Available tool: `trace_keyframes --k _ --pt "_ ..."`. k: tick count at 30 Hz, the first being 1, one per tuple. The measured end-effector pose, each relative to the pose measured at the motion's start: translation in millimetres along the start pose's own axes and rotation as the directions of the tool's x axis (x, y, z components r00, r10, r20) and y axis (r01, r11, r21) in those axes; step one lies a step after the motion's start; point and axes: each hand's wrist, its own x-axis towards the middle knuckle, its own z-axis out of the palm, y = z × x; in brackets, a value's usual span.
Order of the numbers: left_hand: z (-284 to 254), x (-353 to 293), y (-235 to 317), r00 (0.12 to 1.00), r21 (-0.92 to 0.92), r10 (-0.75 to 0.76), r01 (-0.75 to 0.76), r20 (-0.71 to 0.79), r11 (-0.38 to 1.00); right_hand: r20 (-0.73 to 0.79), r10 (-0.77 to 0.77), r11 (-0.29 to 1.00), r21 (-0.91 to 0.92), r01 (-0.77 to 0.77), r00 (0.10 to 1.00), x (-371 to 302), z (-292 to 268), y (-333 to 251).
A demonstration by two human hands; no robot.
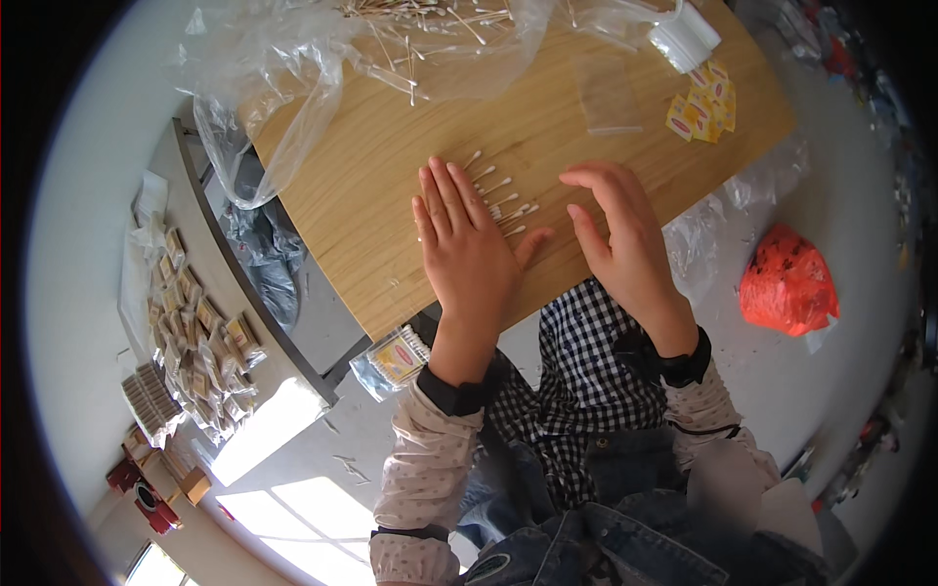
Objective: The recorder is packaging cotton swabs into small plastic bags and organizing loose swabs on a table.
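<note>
My left hand (pixel 467 256) lies flat, palm down, over several white-tipped cotton swabs (pixel 495 186) on the wooden table (pixel 362 215). Their tips stick out to its right, and the palm covers the rest. Fingers and thumb are stretched out. To the right, near the table's front edge, my right hand (pixel 630 239) has its thumb and forefinger apart, with nothing between them. A loose heap of cotton swabs (pixel 420 12) lies at the far edge on a clear plastic bag (pixel 469 73). Beside my left wrist is a filled packet of swabs (pixel 399 357) with a yellow label.
Yellow printed cards (pixel 705 105), a small clear bag (pixel 608 95) and a white ribbed cylinder-shaped thing (pixel 684 39) are at the far right. A red plastic bag (pixel 788 281) sits on the floor. At left, a side table (pixel 269 337) bears many small packets (pixel 195 337).
</note>
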Motion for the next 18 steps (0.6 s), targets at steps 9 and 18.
trace_keyframes --k 9,18 --pt "-13.4 -15.4 3.3 0.997 0.002 -0.041 0.041 0.072 0.999 0.059 0.137 0.966 0.215 -0.147 0.989 -7.8 26.6 5.4" --pt "-21.1 -31.7 -23.5 0.826 -0.995 -0.559 0.100 0.072 0.021 -0.039 0.345 0.674 0.706 -0.219 0.938 -2.3 60.2 -0.7"
